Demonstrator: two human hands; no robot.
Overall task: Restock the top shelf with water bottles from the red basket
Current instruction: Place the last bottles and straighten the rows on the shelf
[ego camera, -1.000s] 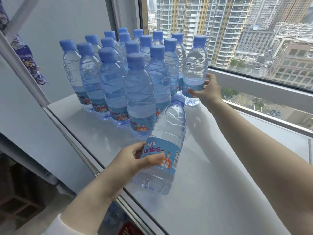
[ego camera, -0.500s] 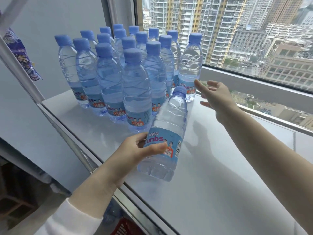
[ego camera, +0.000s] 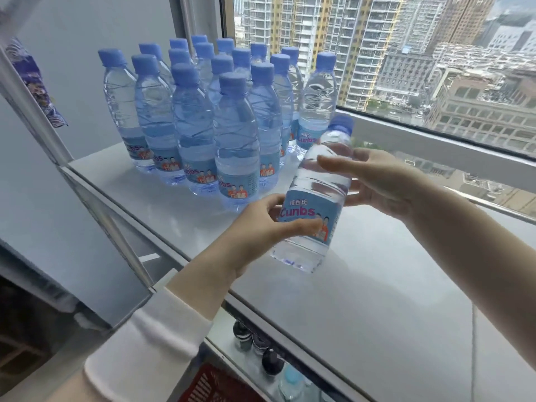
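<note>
Two hands hold one water bottle (ego camera: 314, 198) over the white top shelf (ego camera: 391, 314), just in front and to the right of the cluster of standing bottles (ego camera: 200, 126). The left hand (ego camera: 262, 227) grips it low, thumb laid across the front of the blue label and the fingers wrapped round the far left side, so the label sits right inside that grasp while the clear base sticks out below the hand. The right hand (ego camera: 383, 181) grips it higher up, thumb stretched across the clear upper body and the fingers curled behind it; the blue cap (ego camera: 342, 123) pokes out above this hand. The bottle is tilted, cap leaning away toward the window (ego camera: 435, 68) and base nearest the shelf's front edge. Whether the base touches the shelf or hangs just above it cannot be told. The standing bottles are upright, blue-capped and packed close in rows at the back left of the shelf — the nearest one at the right end stands just beside the held bottle's cap. A white sleeve (ego camera: 150, 346) covers the left forearm. Below the shelf's front edge a corner of the red basket (ego camera: 214, 384) shows, near a few dark-capped bottles (ego camera: 269, 362) on a lower level.
</note>
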